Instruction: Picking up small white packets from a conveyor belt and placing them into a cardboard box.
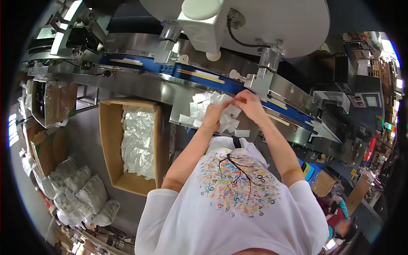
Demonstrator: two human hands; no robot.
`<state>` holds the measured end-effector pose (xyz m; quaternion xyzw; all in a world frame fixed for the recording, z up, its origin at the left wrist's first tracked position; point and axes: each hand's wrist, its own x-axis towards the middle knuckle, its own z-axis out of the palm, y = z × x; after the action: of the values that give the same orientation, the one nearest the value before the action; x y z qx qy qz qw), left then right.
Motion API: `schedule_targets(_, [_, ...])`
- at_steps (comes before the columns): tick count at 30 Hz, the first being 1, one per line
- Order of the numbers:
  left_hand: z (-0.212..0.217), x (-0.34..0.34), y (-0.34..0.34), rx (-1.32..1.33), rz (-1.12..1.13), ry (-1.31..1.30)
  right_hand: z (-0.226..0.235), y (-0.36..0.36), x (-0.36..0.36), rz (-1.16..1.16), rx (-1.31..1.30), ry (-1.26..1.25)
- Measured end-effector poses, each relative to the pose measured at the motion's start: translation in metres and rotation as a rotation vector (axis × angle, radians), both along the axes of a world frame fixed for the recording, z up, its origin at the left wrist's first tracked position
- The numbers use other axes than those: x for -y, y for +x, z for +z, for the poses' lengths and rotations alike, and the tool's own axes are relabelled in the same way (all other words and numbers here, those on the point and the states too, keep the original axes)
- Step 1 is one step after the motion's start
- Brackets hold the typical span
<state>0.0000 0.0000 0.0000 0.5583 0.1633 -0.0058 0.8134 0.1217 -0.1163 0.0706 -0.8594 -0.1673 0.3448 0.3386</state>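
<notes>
A loose pile of small, shiny white packets [196, 111] lies on the steel ledge in front of me. Over it, my left hand [213, 114] is closed, its fingers pinching what looks like one of these packets at the far side of the pile. Close against those fingertips, my right hand [250, 106] is also closed in a pinch beside the conveyor's near edge. What sits between the right fingers is too small to make out. Beyond both hands runs a blue conveyor belt [229, 87], carrying long, pale thin pieces [199, 75] in its lanes.
An open cardboard box [106, 144] with many similar packets stands at my left. Above the belt hang a large round machine plate [289, 25] and its metal supports [268, 59]. Filled clear bags [91, 193] lie at far left. Another person [338, 212] is at lower right.
</notes>
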Motion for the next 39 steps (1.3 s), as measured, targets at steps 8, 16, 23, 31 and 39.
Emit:
schedule_targets(8, [0.028,-0.016,0.017,-0.360,0.271,-0.487,-0.056,0.034,0.020,-0.320,0.132,0.050])
schedule_targets(16, [0.024,-0.015,0.015,-0.272,0.295,-0.461,-0.012,-0.016,-0.001,0.060,0.281,-0.015])
schedule_targets(23, [0.014,-0.022,0.013,-0.164,0.327,-0.426,-0.015,0.020,-0.021,-0.153,0.470,-0.140])
schedule_targets(31, [0.012,-0.014,0.018,-0.075,0.338,-0.552,-0.030,-0.003,-0.022,-0.105,0.398,0.231])
schedule_targets(39, [0.022,-0.013,0.019,-0.310,0.354,-0.766,-0.016,0.002,-0.014,0.009,0.053,0.114])
